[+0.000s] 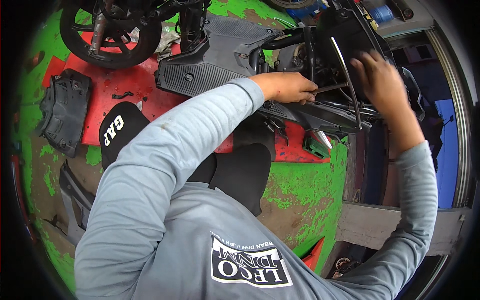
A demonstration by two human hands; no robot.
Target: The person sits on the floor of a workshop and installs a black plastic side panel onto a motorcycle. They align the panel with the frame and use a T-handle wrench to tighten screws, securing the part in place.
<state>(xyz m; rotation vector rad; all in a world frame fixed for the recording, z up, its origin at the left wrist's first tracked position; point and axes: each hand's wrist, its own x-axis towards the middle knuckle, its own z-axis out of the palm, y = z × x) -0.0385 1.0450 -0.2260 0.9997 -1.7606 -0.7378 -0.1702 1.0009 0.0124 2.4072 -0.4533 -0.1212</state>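
Right now, in the head view, the left hand [289, 87] is wrapped around the shaft of a T-shaped wrench [348, 86] above the dark scooter [225, 55]; the blurred right hand [382, 82], fingers loosely curled, hangs just beside its crossbar.

- Silvery T-handle [341, 60] between the hands [290, 87] [384, 82]
- Dark-grey, ribbed footboard [192, 76] left of them
- Bright red platform [110, 92] beneath them
- Green, brown-patched floor [295, 192] lower still
- Plain grey sleeves [205, 112] behind them
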